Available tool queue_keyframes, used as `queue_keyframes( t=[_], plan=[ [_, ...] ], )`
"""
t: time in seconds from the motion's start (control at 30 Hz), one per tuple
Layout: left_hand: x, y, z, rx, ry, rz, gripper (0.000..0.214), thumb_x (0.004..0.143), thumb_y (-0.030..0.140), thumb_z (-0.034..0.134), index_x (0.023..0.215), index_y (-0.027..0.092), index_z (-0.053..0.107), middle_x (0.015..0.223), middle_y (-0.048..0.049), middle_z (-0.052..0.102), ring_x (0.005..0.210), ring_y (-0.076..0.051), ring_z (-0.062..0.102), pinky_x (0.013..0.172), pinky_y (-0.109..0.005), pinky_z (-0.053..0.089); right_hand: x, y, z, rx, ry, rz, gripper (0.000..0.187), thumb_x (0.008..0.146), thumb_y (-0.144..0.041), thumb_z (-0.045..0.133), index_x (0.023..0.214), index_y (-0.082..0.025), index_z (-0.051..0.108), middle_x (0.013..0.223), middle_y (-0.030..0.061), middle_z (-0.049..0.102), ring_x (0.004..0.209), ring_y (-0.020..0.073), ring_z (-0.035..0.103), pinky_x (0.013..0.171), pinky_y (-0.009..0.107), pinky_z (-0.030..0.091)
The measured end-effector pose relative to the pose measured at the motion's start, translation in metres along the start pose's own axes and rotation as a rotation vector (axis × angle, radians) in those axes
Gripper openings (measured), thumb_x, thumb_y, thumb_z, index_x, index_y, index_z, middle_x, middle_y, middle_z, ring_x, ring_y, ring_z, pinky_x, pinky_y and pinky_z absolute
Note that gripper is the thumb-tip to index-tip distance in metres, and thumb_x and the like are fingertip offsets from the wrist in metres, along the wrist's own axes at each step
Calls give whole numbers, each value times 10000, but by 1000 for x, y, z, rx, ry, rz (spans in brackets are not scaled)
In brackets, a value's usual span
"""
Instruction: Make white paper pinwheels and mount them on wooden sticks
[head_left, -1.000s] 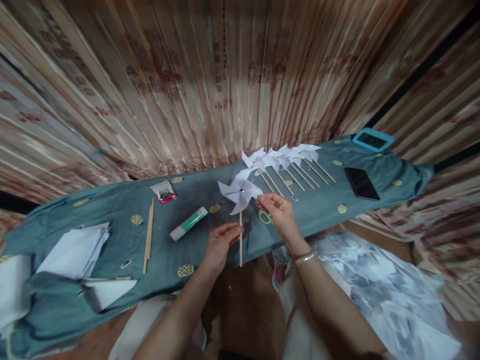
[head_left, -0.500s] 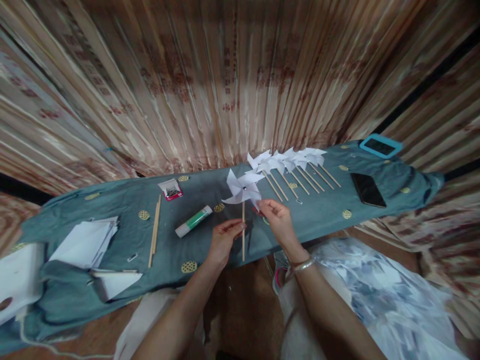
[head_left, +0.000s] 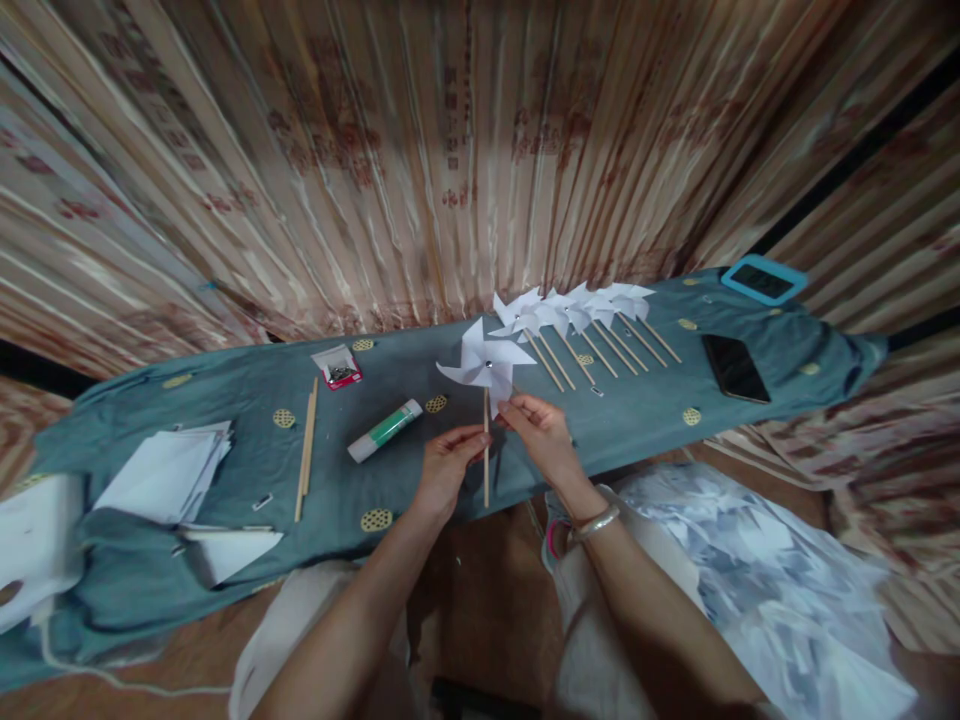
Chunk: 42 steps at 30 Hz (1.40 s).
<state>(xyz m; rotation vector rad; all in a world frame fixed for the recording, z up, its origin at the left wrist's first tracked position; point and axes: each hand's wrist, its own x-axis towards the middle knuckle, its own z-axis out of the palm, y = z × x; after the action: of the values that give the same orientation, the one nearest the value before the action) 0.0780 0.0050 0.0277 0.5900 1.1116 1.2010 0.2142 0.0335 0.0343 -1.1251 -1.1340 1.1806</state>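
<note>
A white paper pinwheel (head_left: 487, 362) stands upright on a thin wooden stick in front of me, a small pin head at its centre. My left hand (head_left: 448, 462) pinches the stick partway down between thumb and fingers. On the other side, my right hand (head_left: 541, 430) is closed at the tip of the lowest paper blade, just right of the stick. Behind and to the right, several finished-looking pinwheels (head_left: 574, 310) lie in an overlapping row, sticks pointing toward me.
Left of my hands lie a glue stick (head_left: 386, 430), a red pack of pins (head_left: 340, 367), loose wooden sticks (head_left: 307, 455) and stacked white paper (head_left: 166, 470). A black phone (head_left: 735, 367) and a blue-framed device (head_left: 765, 280) are rightward. A plastic bag (head_left: 757, 570) sits below the table.
The pinwheel's blades have turned on the stick, and my right hand has shifted left toward the stick with the blade. My left hand keeps its pinch.
</note>
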Motion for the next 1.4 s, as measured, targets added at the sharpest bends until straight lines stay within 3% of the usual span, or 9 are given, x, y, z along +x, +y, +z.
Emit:
queue_keyframes(
  t=[0.37,0.5,0.6,0.67,0.77,0.97,1.4],
  plan=[
    [0,-2,0,8,-16,-15,343,439,339,919,711,169,795,702,-32,736,654,-110,594,676,-234,465,-7,-5,-2,-75,-54,-36,348,704,-514,775,592,-200,676,551,-13,636,515,116,529,525,253,406],
    [0,-2,-2,17,-11,-29,350,427,347,929,703,179,794,675,-17,725,646,-103,594,673,-227,462,0,-12,-23,-82,105,-82,389,754,-537,723,567,-208,631,513,-28,594,474,97,447,499,247,354],
    [-1,-2,-2,29,-24,-49,370,415,367,936,698,177,794,669,-23,727,655,-106,606,684,-227,470,11,-15,-40,-22,344,-114,319,710,-508,758,652,-207,671,612,-10,665,562,120,541,580,260,430],
    [-2,-2,-1,40,-41,-61,380,415,374,940,704,172,795,674,-28,731,656,-108,610,687,-230,474,18,-15,-45,23,417,-114,304,648,-483,798,729,-206,703,701,6,711,668,147,615,669,281,480],
    [-4,-3,0,58,-67,-69,378,435,378,939,715,169,796,685,-33,735,659,-113,614,694,-238,477,24,-13,-45,43,406,-87,352,602,-489,814,787,-204,723,736,12,728,714,163,640,701,295,501],
    [-3,-5,-1,90,-95,-67,355,469,368,931,719,160,791,692,-43,737,665,-133,624,709,-263,486,26,-9,-36,72,363,-22,380,584,-557,810,665,-208,683,598,-5,668,568,129,582,600,277,482],
    [1,-2,-2,45,-33,-22,351,442,364,935,698,171,791,685,-37,733,640,-118,610,675,-243,476,17,-7,-20,51,258,42,362,585,-537,817,657,-205,689,590,11,689,558,139,600,589,283,481]
  ],
)
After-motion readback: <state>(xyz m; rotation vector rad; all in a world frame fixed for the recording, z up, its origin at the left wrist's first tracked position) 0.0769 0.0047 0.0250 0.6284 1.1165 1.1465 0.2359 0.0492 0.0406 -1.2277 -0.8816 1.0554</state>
